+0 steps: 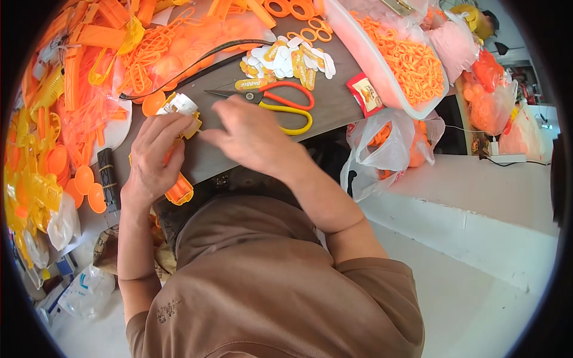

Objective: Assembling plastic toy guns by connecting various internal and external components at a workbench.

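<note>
My left hand [156,152] is closed round a toy-like plastic body, whose orange lower end [180,192] sticks out below the palm toward the table's front edge. A white part [181,104] and a yellow piece [192,126] show at its upper end, beyond the fingers; the rest is covered. Just to the right, my right hand [250,134] hovers over the table, smeared by motion, its thumb and fingertips pointing toward the white part. Beside and beyond it lie scissors [286,102] with one red and one yellow handle, blades pointing left.
Flat white and yellow labels [289,59] are piled beyond the scissors. A clear bin [345,45] of small orange rings stands at right, near a red packet [364,95]. Orange and yellow plastic parts [101,36] heap up at left, near a black rod-like object [107,179].
</note>
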The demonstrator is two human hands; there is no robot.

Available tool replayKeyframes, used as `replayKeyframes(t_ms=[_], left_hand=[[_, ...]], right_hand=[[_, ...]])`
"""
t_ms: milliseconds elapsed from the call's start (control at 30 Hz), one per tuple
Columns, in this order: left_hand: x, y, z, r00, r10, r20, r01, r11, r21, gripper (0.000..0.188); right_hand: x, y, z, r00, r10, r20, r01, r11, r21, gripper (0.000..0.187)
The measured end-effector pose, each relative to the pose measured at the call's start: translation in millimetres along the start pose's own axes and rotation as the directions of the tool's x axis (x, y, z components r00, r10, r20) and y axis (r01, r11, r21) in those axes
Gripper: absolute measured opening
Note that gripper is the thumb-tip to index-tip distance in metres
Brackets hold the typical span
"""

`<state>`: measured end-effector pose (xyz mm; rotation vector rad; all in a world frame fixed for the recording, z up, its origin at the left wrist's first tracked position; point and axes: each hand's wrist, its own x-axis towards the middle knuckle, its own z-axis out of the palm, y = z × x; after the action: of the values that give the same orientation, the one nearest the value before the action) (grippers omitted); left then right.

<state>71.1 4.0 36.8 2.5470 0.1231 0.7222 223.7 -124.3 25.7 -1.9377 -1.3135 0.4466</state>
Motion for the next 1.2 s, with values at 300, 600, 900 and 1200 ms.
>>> replayKeyframes(t_ms=[300, 600, 900, 1200], left_hand=[[-27.6, 9.6, -31.5, 0.973, -0.048, -0.224, 0.07, 0.994, 0.088, 0.033], [-61.9, 14.0, -32.2, 0.934, -0.189, -0.304, 0.231, 0.967, 0.108, 0.028], [-59.0, 39.8, -26.8, 0.89, -0.311, -0.334, 0.233, 0.939, -0.253, 0.022], [-46.7, 66.5, 13.6, 0.854, -0.431, 0.292, 0.276, -0.1, -0.956, 0.038]], right_hand=[[20.1, 132.1, -254.7, 0.916, 0.169, -0.365, -0.392, 0.574, -0.719, 0.021], [34.2, 219.9, -267.4, 0.977, 0.145, -0.154, -0.204, 0.461, -0.864, 0.017], [24.7, 146.0, -268.4, 0.872, 0.109, -0.478, -0.233, 0.95, -0.207, 0.014], [-28.0, -5.4, 10.1, 0.926, -0.34, -0.162, 0.324, 0.503, 0.801, 0.019]])
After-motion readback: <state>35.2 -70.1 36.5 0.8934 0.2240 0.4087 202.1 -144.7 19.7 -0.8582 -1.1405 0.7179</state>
